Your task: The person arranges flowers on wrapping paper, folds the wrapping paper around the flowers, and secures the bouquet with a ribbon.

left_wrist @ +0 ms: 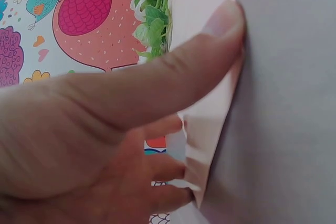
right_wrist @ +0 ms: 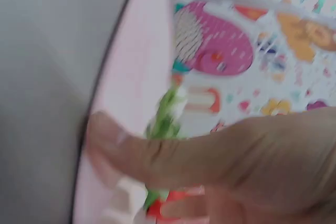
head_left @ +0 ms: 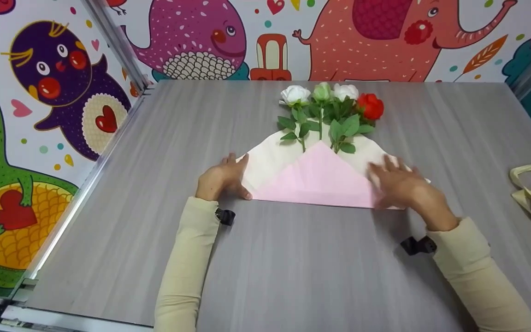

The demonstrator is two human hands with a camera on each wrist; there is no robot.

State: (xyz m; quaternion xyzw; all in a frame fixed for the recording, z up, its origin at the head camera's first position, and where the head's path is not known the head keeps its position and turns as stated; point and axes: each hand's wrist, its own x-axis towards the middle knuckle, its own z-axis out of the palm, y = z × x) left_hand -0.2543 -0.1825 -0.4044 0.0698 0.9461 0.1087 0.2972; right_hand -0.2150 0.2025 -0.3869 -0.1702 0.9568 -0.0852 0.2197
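- At the paper's nine o'clock end, the pink-and-white paper [head_left: 323,180] is touched by the left hand [head_left: 225,177], fingers spread, thumb laid apart along the near edge.
- At three o'clock, it is covered by the blurred right hand [head_left: 401,184], fingers spread.
- Both forearms are angled in from seven and five o'clock.
- The paper is laid on the table [head_left: 293,267], long axis nine to three, its flap [head_left: 316,161] pointed to twelve.
- Flower heads [head_left: 321,92] are aimed toward twelve, stems partly covered.
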